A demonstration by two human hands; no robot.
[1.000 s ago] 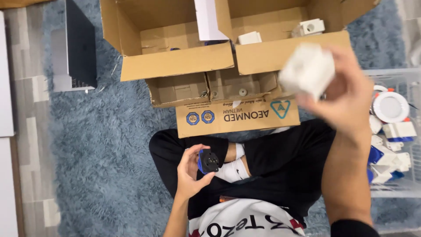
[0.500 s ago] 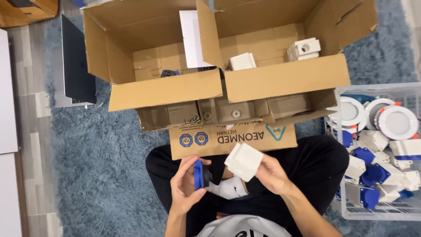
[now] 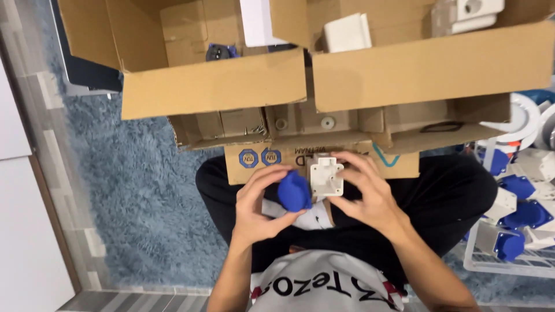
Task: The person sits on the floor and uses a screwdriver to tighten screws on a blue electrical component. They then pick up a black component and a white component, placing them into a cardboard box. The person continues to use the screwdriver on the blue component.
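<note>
I sit cross-legged on a blue shaggy rug. My left hand [image 3: 258, 203] grips a round blue plastic part [image 3: 294, 191]. My right hand [image 3: 365, 194] holds a white square plastic housing [image 3: 326, 176] with its open back turned toward me. The two parts touch side by side over my lap, just in front of the low cardboard box [image 3: 272, 157].
Two open cardboard boxes [image 3: 214, 86] stand ahead, holding white housings [image 3: 346, 32] and a blue piece [image 3: 219, 53]. A wire basket [image 3: 491, 266] at the right holds several blue and white parts. A dark flat device [image 3: 87, 72] lies on the rug at the left.
My right hand came down from high at the right with the white housing to my lap. Both hands closed in, and the blue part now meets the housing.
</note>
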